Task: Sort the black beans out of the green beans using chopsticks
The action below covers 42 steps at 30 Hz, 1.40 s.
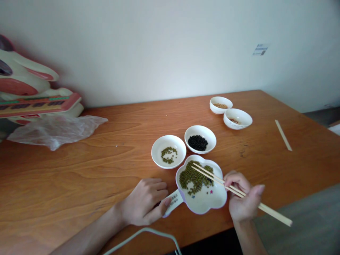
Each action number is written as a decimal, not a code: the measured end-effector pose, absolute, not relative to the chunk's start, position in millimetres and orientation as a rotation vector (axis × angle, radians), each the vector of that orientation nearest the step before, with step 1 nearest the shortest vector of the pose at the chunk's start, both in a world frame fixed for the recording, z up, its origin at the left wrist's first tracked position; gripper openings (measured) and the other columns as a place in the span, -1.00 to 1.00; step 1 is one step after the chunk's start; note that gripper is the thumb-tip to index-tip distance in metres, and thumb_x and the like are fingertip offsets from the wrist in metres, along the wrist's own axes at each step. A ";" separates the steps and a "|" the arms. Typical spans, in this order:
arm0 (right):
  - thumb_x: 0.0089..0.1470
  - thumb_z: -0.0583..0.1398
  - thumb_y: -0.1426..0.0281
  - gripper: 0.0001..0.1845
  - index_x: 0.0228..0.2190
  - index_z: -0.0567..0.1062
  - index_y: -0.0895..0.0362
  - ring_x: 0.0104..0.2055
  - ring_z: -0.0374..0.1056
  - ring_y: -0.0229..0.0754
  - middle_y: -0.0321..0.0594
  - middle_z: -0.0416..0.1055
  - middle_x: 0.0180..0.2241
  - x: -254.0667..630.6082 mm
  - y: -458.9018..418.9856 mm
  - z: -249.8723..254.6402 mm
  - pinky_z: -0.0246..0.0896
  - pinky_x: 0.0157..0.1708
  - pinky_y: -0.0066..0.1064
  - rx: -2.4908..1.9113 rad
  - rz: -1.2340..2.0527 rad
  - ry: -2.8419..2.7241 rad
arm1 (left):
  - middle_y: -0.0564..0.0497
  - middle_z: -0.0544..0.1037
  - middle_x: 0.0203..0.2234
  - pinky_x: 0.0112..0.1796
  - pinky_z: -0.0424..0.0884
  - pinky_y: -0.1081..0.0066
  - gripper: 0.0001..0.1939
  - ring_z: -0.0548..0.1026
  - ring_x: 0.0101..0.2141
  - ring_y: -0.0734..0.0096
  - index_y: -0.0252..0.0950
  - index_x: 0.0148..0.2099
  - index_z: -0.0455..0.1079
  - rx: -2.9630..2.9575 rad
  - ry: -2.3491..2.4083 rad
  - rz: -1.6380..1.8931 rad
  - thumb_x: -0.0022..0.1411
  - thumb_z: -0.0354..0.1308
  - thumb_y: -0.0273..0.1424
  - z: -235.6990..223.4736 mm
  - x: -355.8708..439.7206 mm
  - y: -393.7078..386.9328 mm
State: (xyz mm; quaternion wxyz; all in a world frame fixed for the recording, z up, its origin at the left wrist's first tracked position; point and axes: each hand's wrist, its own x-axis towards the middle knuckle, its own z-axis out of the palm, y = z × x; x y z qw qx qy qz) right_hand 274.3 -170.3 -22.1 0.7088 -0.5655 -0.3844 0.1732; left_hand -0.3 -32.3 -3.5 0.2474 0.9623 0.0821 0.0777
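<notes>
My left hand (145, 202) is closed on the handle of a flower-shaped white and lilac dish (212, 202) near the table's front edge. The dish holds a heap of green beans (193, 177) with a few darker bits among them. In my right hand (243, 200) I grip a pair of wooden chopsticks (212, 176), their tips resting over the green beans. Just behind the dish stand a white bowl with a few green beans (168, 151) and a white bowl of black beans (200, 139).
Two more small white bowls (220, 105) (237, 118) with brownish contents stand further back right. A paper chopstick sleeve (283, 135) lies at the right. A crumpled clear plastic bag (57, 130) and a large white and pink toy (29, 95) sit at the far left by the wall.
</notes>
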 end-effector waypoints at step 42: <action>0.38 -0.19 -0.19 -0.18 -0.53 0.50 0.06 -0.41 0.31 -0.12 -0.23 0.35 -0.54 270.9 -168.8 -23.6 0.15 -0.39 -0.29 -1.337 0.434 -0.889 | 0.00 0.44 -0.41 -0.32 0.18 0.29 -0.69 0.35 -0.39 0.32 -0.23 -0.32 0.21 2.627 0.234 0.214 0.53 -0.15 -0.36 -6.2 -3.1 -32.9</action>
